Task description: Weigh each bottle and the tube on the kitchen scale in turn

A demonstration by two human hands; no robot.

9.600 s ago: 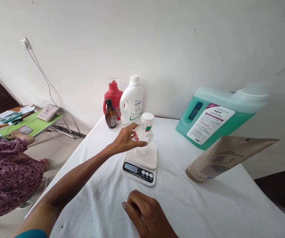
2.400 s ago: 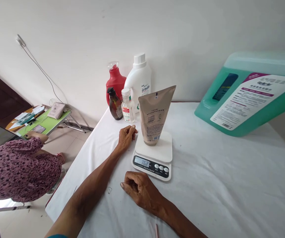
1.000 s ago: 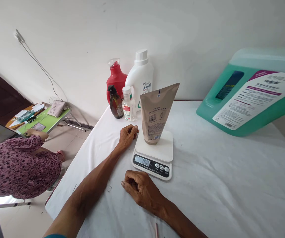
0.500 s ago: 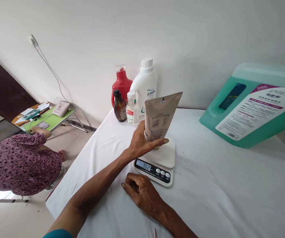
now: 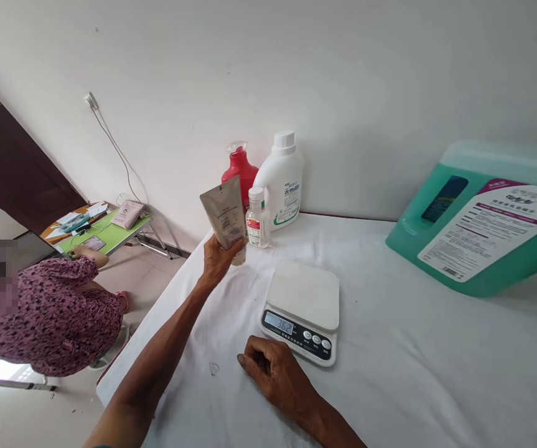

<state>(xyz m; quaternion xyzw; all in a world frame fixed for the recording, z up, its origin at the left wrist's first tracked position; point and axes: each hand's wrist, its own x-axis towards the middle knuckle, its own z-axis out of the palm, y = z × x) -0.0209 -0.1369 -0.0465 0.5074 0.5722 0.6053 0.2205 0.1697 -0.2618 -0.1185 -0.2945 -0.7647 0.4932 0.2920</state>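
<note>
The tube (image 5: pixel 227 214) has just come off the scale (image 5: pixel 303 292); it now tilts to the scale's left and rear, while the display (image 5: pixel 279 323) still reads 362, a figure that seems to lag behind the lift. The left hand (image 5: pixel 220 258) is wrapped round its lower part; whether its base touches the desk (image 5: pixel 403 373) I cannot tell. The right hand (image 5: pixel 272 373), loosely curled and holding nothing visible, rests in front of the scale. Behind the scale, a clear bottle (image 5: pixel 257 219), red bottle (image 5: pixel 240 168) and white bottle (image 5: pixel 283 180) stand grouped on white cloth; right of it leans a green jug (image 5: pixel 473 230). Far left of it, a person (image 5: pixel 58 311) sits by a low table (image 5: pixel 121 238).
</note>
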